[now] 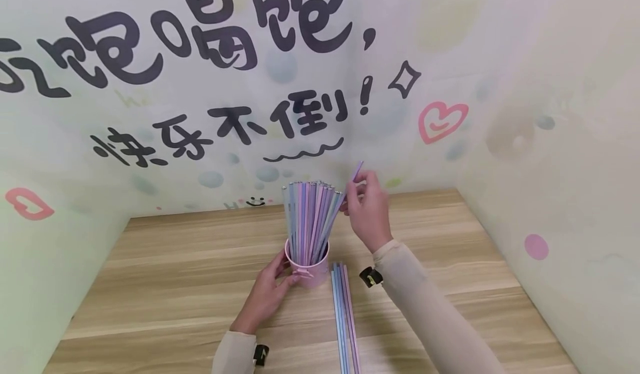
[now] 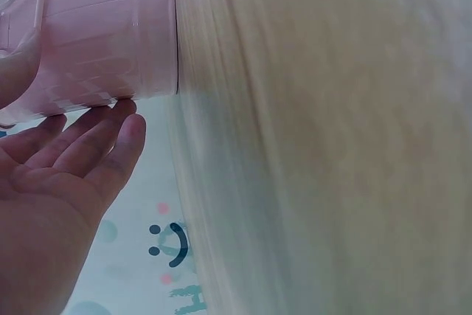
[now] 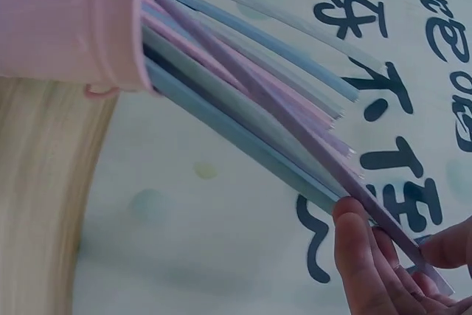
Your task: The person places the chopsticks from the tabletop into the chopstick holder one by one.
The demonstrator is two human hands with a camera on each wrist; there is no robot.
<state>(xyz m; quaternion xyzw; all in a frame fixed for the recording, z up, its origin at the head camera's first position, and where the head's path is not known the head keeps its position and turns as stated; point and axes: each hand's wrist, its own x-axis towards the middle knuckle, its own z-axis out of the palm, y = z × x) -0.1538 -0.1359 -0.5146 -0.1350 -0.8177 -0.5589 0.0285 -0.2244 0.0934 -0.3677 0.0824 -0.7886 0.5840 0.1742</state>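
Observation:
A small pink bucket stands upright on the table, packed with long pastel straws in blue, pink and purple that fan out above its rim. My left hand holds the bucket's left side. In the left wrist view, its thumb lies by the wire handle and its fingertips touch the wall of the bucket. Up to the right, my right hand pinches a purple straw near its top end, between thumb and fingers. The straw slants, its lower end inside the bucket and hidden there.
Several loose straws, blue, pink and purple, lie side by side on the wooden table, just right of and in front of the bucket. Printed walls with black lettering enclose the table at the back and both sides.

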